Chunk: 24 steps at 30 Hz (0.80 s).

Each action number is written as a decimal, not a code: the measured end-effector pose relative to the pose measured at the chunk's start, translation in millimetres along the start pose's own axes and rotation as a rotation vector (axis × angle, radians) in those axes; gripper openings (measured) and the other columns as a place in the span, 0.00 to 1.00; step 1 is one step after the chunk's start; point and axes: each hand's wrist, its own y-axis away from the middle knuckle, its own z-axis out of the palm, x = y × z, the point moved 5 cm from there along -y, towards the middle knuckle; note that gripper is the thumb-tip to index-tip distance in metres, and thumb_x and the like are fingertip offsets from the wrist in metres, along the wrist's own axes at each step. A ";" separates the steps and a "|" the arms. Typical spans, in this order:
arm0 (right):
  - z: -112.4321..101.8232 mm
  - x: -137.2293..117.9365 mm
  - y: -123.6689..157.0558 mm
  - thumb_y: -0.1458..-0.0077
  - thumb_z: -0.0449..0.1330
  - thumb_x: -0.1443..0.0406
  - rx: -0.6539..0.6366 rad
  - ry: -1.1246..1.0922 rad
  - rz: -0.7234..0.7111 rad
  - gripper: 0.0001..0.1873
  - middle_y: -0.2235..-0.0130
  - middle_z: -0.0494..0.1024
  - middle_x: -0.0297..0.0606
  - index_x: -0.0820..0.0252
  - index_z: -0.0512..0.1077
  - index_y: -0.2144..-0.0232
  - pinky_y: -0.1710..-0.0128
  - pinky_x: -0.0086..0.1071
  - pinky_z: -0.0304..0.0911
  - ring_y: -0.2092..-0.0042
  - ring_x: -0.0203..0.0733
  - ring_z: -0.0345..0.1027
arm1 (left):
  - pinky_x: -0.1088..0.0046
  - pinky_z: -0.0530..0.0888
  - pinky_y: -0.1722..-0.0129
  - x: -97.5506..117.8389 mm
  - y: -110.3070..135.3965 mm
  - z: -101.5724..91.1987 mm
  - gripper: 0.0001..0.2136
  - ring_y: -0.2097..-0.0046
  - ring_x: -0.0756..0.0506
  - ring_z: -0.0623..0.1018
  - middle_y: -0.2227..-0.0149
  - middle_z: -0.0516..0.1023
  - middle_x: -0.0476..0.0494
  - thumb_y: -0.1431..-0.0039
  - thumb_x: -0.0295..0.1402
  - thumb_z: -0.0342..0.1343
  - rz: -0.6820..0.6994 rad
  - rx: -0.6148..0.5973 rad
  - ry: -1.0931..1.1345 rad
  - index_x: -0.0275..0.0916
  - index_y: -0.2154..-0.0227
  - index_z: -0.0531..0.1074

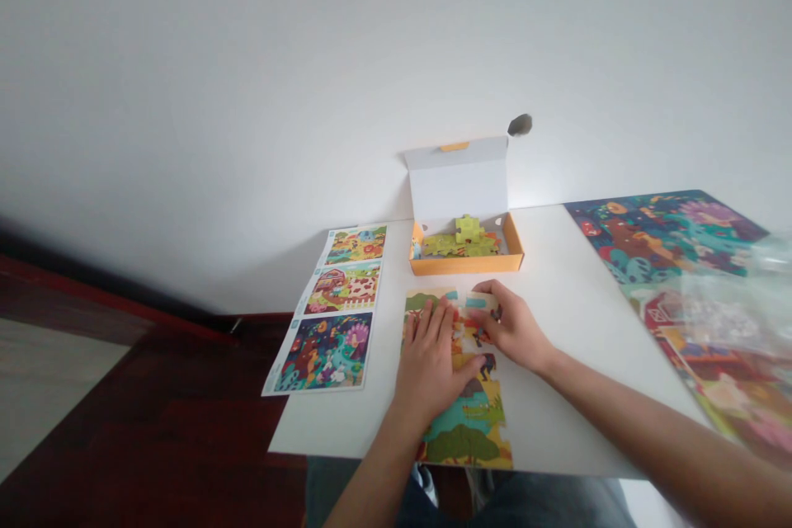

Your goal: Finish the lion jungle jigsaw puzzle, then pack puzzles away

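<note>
A partly joined jigsaw puzzle [464, 441] with trees, water and a crocodile lies on the white table in front of me. My left hand [426, 355] rests flat on its upper left part, fingers stretched out and thumb spread to the right. At the puzzle's upper right edge, my right hand [511, 326] grips a puzzle piece [479, 299] between thumb and fingers. The piece lies close beside the joined part; whether it interlocks is hard to tell. Behind the hands stands an open orange box [467, 266] with loose green-backed puzzle pieces [467, 229] in it.
A sheet with three pictures [343, 289] lies at the left table edge. On the right are a dark forest puzzle [668, 231] and a farm puzzle [723, 363], partly under clear plastic bags [736, 305]. A white wall [247, 99] with a hole [520, 125] rises behind the table.
</note>
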 end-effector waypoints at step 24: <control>24.8 -11.6 17.9 0.53 0.69 0.54 -0.438 0.679 -0.159 0.28 0.60 0.78 0.45 0.62 0.70 0.53 0.58 0.40 0.64 0.58 0.52 0.71 | 0.49 0.57 0.34 -13.2 -8.3 0.2 0.23 0.33 0.39 0.60 0.36 0.65 0.40 0.37 0.22 0.43 -0.104 0.077 0.039 0.38 0.41 0.66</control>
